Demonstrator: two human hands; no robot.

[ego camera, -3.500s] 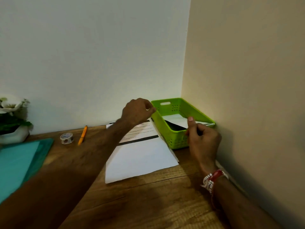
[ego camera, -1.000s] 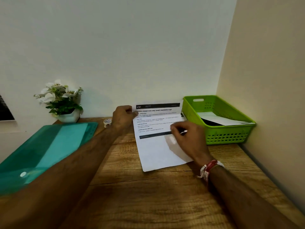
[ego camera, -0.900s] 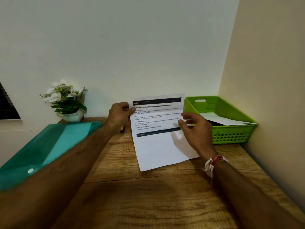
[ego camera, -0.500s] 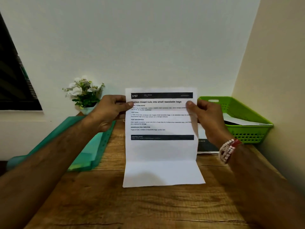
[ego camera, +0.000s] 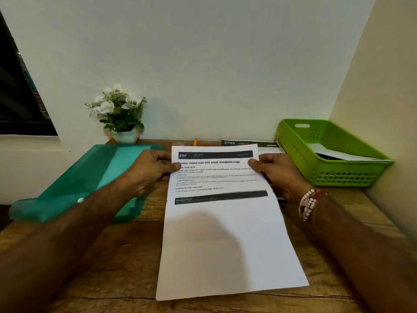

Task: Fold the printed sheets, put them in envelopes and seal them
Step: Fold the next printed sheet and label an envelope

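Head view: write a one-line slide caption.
Both hands, left hand and right hand, hold printed sheet over wooden desk.

Both hands hold a printed sheet by its top corners over a wooden desk.

The left hand (ego camera: 151, 166) and right hand (ego camera: 275, 171) pinch the printed sheet (ego camera: 222, 224) at centre frame; its lower part lies on the desk (ego camera: 117, 263). A green basket (ego camera: 325, 175) holding paper sits at right, a teal folder (ego camera: 74, 186) at left, a flower pot (ego camera: 126, 136) behind it.
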